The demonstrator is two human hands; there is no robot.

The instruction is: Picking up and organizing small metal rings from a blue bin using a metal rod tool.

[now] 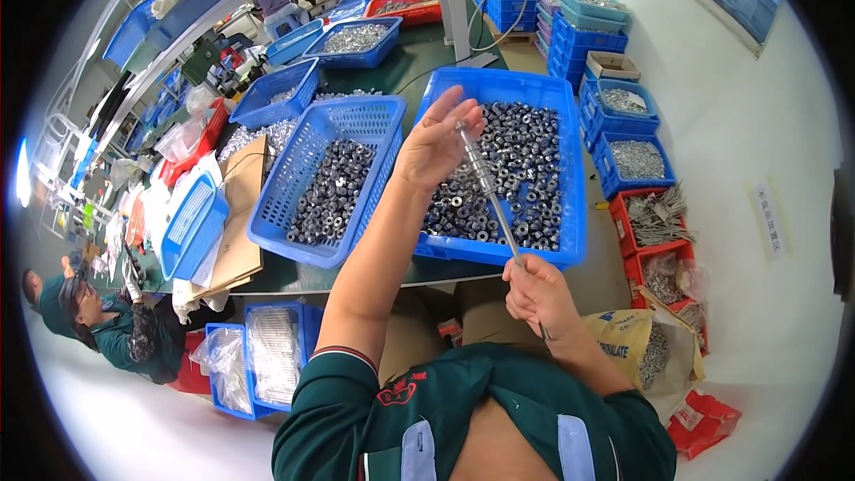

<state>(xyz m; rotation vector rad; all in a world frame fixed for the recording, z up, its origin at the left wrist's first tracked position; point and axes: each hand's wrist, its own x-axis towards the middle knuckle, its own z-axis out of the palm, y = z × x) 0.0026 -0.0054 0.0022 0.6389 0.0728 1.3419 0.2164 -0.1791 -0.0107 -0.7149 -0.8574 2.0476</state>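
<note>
- Green-topped bench (427,46) runs across the workroom, with a pale wall (712,125) to the right and stacked blue crates (570,44) beside it.
- On the bench stands a large blue tray (572,169), holding many small dark round parts (525,169), some showing a central hole.
- Just left of it is a blue slotted basket (285,187) with more of the same kind of parts; flat cardboard (236,232) lies further left.
- A thin metal rod (506,227) slants above the tray's contents, its far end up by the left hand and its near end low on the right. Several shiny ring-like pieces (481,169) sit along its upper stretch.
- The right hand (541,294) is closed around the rod's lower part, near the tray's front edge.
- The left hand (441,138) is not clenched: its fingers are extended, palm turned up, at the rod's top end. Whether they touch the tip cannot be told.
- The step in hand seems to be putting pieces onto the rod or adjusting them there. The next move probably calls for a steady right grip, keeping the tip aligned with the left fingers.
</note>
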